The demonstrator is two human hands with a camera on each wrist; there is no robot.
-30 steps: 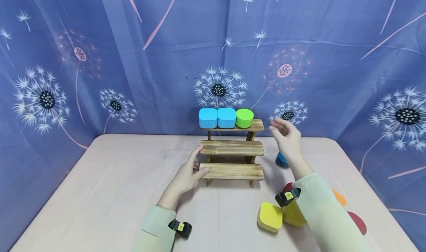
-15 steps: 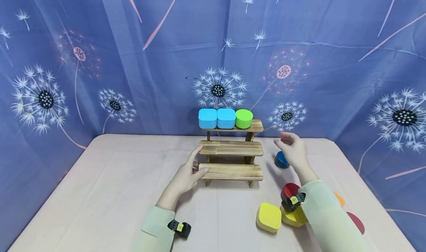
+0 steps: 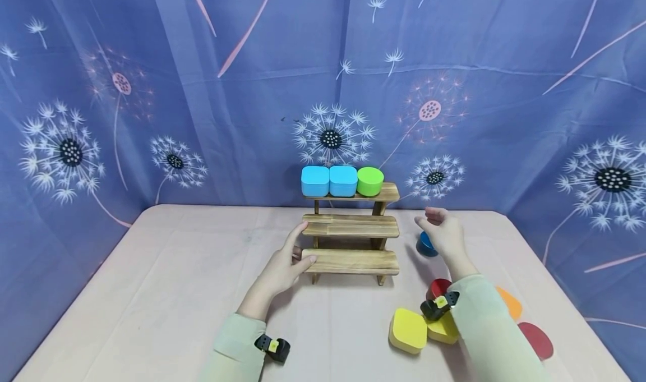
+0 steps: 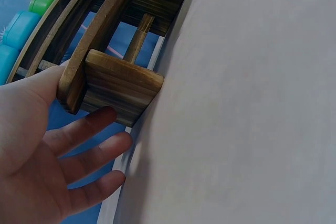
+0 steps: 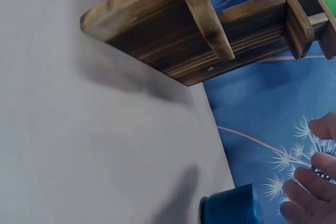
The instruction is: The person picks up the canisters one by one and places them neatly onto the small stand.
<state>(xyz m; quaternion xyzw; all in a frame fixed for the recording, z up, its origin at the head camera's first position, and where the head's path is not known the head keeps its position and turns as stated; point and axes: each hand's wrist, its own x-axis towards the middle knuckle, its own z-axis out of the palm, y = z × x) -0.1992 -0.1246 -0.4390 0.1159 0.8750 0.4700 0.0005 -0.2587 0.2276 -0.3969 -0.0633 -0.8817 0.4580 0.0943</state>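
At the left end of a three-tier wooden display stand [image 3: 350, 225], my left hand [image 3: 277, 267] rests its thumb on the bottom tier and its index finger against the middle tier. Its other fingers are spread in the left wrist view, below the stand's side. My right hand [image 3: 446, 236] hovers with loosely bent fingers beside and above a dark blue cylinder [image 3: 426, 245], partly hidden in the head view; nothing is in its grasp. In the right wrist view, a gap separates the fingers from the blue cylinder [image 5: 231, 205]. Two light blue rounded-square blocks [image 3: 329, 181] and a green cylinder [image 3: 370, 181] line the top tier.
Near the right forearm lie two yellow rounded blocks [image 3: 409, 330], a red cylinder [image 3: 440, 288], an orange piece [image 3: 510, 302] and a dark red piece [image 3: 536, 340]. A dandelion-print curtain [image 3: 242, 118] hangs right behind the table [image 3: 166, 303].
My right hand has moved down and slightly right, from beside the top tier to the dark blue cylinder. The left hand and the blocks on the stand stay in place.
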